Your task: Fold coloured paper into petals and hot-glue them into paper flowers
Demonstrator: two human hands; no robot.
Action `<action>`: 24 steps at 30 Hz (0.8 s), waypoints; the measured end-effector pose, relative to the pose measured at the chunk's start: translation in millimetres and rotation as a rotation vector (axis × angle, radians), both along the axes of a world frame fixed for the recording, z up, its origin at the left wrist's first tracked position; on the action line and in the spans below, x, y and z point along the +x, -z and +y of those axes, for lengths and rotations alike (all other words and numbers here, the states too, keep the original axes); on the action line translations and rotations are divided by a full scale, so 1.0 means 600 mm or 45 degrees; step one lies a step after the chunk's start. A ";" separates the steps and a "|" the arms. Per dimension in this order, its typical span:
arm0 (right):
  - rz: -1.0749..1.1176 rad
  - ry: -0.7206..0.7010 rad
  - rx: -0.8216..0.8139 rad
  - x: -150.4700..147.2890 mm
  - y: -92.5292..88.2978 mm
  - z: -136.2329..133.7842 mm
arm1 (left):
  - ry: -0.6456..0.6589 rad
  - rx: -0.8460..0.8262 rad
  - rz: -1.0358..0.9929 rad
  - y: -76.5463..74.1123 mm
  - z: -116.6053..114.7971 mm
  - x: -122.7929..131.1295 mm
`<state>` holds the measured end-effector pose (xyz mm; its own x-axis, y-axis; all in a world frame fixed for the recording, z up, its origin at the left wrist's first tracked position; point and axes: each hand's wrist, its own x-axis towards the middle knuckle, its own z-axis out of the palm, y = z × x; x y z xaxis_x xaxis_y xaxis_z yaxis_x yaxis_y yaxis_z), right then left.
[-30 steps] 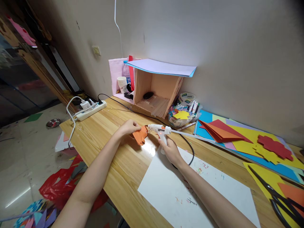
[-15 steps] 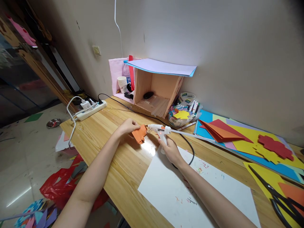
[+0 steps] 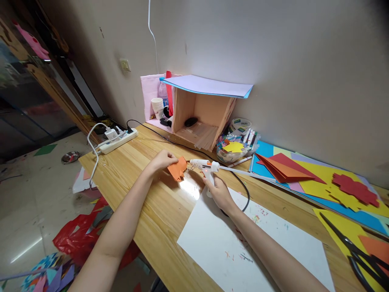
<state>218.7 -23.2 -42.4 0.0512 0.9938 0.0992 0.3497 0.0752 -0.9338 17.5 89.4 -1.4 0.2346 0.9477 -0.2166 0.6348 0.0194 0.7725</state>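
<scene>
Orange paper (image 3: pixel 178 169) juts rightward, pinched by the left fingers (image 3: pixel 171 159)

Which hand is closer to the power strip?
Left. The left hand is right of the power strip; the right hand is farther right, around the glue gun.

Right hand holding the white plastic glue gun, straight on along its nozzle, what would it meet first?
Likely the folded orange paper piece pinched in the left hand, though depth is unclear.
</scene>
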 end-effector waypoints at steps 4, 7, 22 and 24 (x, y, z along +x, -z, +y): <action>-0.023 0.019 -0.023 0.001 0.001 0.000 | -0.021 0.007 0.006 -0.003 0.000 -0.001; -0.025 0.020 -0.010 0.002 0.000 0.000 | -0.031 0.013 0.005 -0.005 0.000 -0.002; -0.078 0.008 -0.024 0.000 -0.005 -0.001 | -0.027 0.046 -0.025 -0.002 0.004 -0.005; -0.075 0.009 -0.054 -0.001 -0.005 -0.003 | -0.018 0.047 -0.032 -0.005 0.004 -0.006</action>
<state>218.2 -24.8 -39.4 0.0536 0.9968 0.0599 0.4048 0.0332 -0.9138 13.9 91.6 1.6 0.2260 0.9581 -0.1759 0.6148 -0.0002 0.7887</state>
